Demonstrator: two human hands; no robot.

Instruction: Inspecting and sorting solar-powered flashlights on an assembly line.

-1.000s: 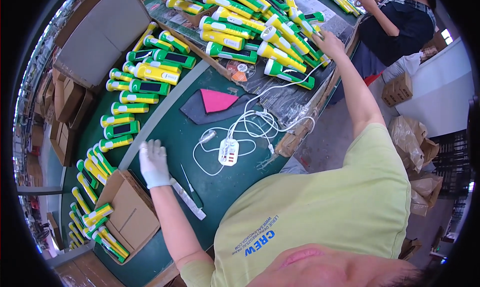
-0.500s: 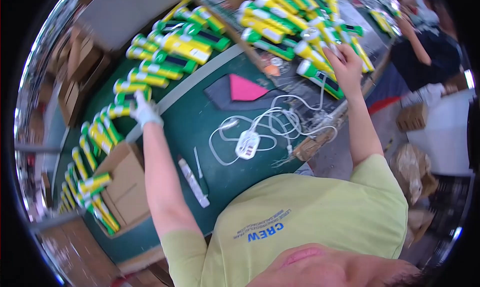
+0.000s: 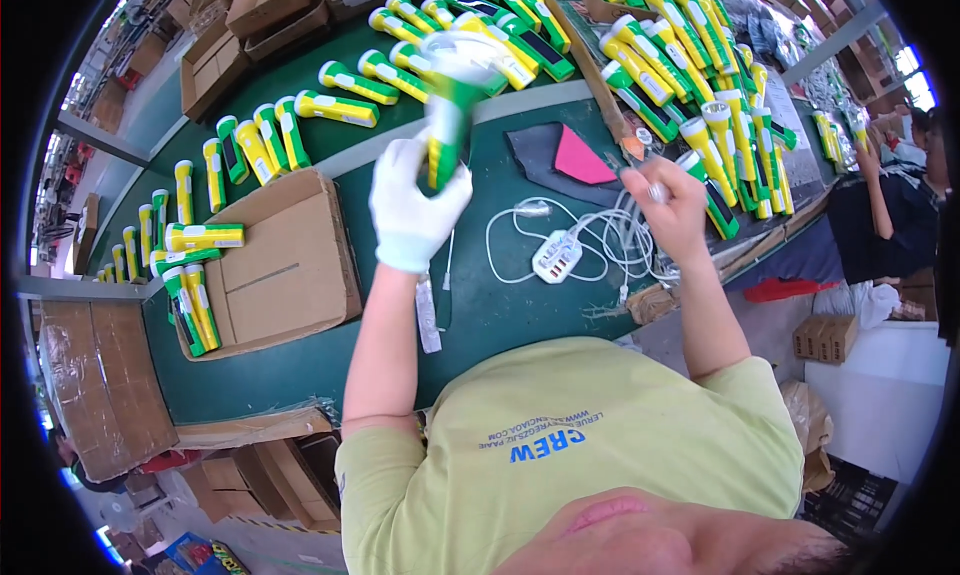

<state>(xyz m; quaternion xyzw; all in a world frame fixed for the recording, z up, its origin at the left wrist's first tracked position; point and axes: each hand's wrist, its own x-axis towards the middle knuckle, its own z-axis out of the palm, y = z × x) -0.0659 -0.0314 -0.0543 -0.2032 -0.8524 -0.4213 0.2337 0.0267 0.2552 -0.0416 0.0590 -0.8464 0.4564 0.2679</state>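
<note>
My left hand (image 3: 410, 210), in a white glove, is closed round a green and yellow flashlight (image 3: 447, 125). The flashlight is held upright over the table, its wide head uppermost and smeared by motion. My bare right hand (image 3: 675, 210) is closed, with a small whitish end of a white cable (image 3: 628, 237) between thumb and fingers. Below it, the cable's loops lie beside a white multi-port charger (image 3: 556, 257). A dark cloth with a pink piece (image 3: 583, 158) lies between my hands.
An open cardboard tray (image 3: 275, 265) with several flashlights on its left edge stands at the left. Rows of flashlights (image 3: 345, 109) line the far side. A heap of them (image 3: 690, 65) lies at the right. Another person (image 3: 900, 200) is at the far right.
My left hand has lifted a flashlight from the row and brought it right, toward the middle. My right hand has come down from the heap to the cable. The whole view has turned.
</note>
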